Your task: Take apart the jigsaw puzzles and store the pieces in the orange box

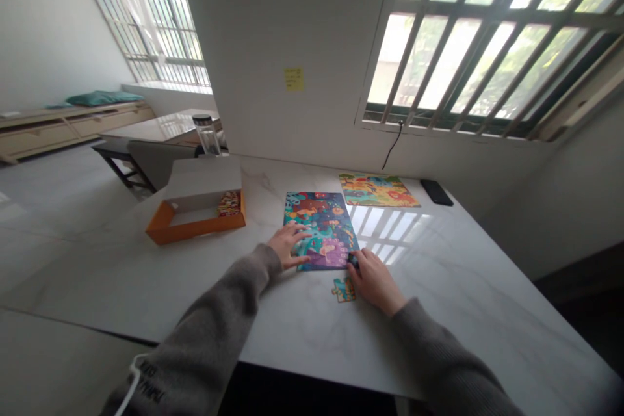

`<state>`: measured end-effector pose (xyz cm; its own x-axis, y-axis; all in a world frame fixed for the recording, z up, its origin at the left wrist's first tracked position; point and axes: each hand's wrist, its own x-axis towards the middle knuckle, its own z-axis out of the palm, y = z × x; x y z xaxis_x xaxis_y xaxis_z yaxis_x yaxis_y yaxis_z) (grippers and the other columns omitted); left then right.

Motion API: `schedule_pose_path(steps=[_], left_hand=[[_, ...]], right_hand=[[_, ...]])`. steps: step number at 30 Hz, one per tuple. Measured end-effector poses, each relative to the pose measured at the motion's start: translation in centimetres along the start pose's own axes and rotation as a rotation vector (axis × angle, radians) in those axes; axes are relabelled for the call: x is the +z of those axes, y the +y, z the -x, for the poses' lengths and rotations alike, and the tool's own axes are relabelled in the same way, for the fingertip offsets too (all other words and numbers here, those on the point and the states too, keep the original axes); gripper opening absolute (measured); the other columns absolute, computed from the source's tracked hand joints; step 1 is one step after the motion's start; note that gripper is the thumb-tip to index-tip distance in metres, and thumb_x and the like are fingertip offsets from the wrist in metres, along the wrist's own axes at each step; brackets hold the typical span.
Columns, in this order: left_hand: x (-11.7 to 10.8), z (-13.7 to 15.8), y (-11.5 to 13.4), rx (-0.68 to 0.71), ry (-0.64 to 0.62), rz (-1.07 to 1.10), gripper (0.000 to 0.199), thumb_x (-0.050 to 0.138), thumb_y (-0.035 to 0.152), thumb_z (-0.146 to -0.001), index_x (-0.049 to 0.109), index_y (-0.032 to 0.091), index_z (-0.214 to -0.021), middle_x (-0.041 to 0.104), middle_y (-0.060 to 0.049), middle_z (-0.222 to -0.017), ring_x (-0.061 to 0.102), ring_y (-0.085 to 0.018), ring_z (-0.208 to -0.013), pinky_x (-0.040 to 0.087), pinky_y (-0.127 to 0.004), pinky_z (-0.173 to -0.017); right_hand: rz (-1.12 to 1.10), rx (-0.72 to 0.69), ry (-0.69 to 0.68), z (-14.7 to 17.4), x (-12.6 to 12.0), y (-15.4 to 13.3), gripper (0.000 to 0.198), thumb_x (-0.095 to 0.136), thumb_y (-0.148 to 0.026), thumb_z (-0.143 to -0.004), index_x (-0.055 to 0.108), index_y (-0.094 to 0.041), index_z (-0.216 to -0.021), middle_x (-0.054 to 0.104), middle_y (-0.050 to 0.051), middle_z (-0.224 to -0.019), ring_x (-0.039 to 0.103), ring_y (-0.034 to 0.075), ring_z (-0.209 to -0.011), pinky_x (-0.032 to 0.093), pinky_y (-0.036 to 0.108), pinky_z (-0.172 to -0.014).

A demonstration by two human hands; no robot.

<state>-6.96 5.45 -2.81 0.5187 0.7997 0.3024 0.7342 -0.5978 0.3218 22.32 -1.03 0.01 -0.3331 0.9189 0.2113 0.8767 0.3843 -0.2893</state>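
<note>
A mostly dark blue and purple jigsaw puzzle point(324, 224) lies flat on the marble-patterned table. My left hand point(288, 244) rests on its left edge with the fingers spread. At the lower right corner of the puzzle, my right hand point(376, 281) is closed around a small dark puzzle piece point(353, 261), partly hidden by the fingers. Just left of that hand, a loose teal and orange puzzle piece point(344, 290) lies on the table, close to the puzzle's near edge.
An orange box point(195, 233) with several stacked pieces point(230, 203) stands at the left, near a glass bottle point(208, 136). Behind the puzzle lies a yellow picture sheet point(377, 190), with a black phone point(436, 192) beside it. A yellow note point(294, 78) sticks to the wall.
</note>
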Motion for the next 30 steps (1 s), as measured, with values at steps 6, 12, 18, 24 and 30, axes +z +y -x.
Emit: schedule_pose_path(steps=[6,12,18,24,30], left_hand=[[-0.3,1.2,1.5,0.069,-0.075,0.07,0.068,0.072,0.056,-0.069,0.061,0.021,-0.126,0.054,-0.014,-0.136,0.049,-0.033,-0.124,0.035,-0.049,-0.111],[-1.8,0.8,1.6,0.016,0.1,0.186,0.033,0.056,0.036,-0.086,0.068,0.019,-0.111,0.065,-0.011,-0.112,0.056,-0.026,-0.111,0.043,-0.041,-0.103],[-2.3,1.1,4.2,-0.078,0.165,0.539,0.028,0.052,0.037,-0.091,0.069,0.017,-0.1,0.071,-0.007,-0.089,0.065,-0.02,-0.083,0.05,-0.033,-0.078],[-1.0,1.4,5.4,-0.14,0.073,0.807,0.041,0.065,0.051,-0.082,0.058,0.017,-0.104,0.067,-0.002,-0.076,0.063,-0.016,-0.07,0.048,-0.029,-0.067],[-1.2,1.4,2.9,-0.313,0.224,0.954,0.041,0.067,0.054,-0.077,0.051,0.018,-0.086,0.055,0.003,-0.068,0.056,-0.013,-0.06,0.047,-0.026,-0.059]], right_hand=[[-0.236,-0.095,-0.112,1.9,-1.5,0.1,0.021,0.061,-0.034,-0.089,0.063,-0.024,-0.108,0.058,0.004,-0.093,0.056,0.02,-0.086,0.047,0.033,-0.08],[-0.307,-0.102,-0.187,2.9,-1.5,-0.4,0.035,0.082,-0.04,-0.069,0.059,-0.022,-0.088,0.057,0.003,-0.1,0.054,0.021,-0.096,0.047,0.035,-0.084],[-0.91,0.004,-0.191,1.1,-0.5,-1.7,0.026,0.062,-0.043,-0.087,0.05,-0.023,-0.099,0.055,-0.005,-0.072,0.052,0.012,-0.06,0.044,0.025,-0.057],[-1.091,0.012,0.069,-3.2,1.5,-6.1,0.025,0.052,-0.047,-0.092,0.053,-0.023,-0.099,0.061,-0.002,-0.072,0.062,0.016,-0.065,0.05,0.03,-0.063],[-0.616,-0.105,0.189,-5.1,2.0,-7.9,0.018,0.041,-0.031,-0.1,0.056,-0.023,-0.104,0.067,0.003,-0.088,0.063,0.019,-0.083,0.049,0.032,-0.077]])
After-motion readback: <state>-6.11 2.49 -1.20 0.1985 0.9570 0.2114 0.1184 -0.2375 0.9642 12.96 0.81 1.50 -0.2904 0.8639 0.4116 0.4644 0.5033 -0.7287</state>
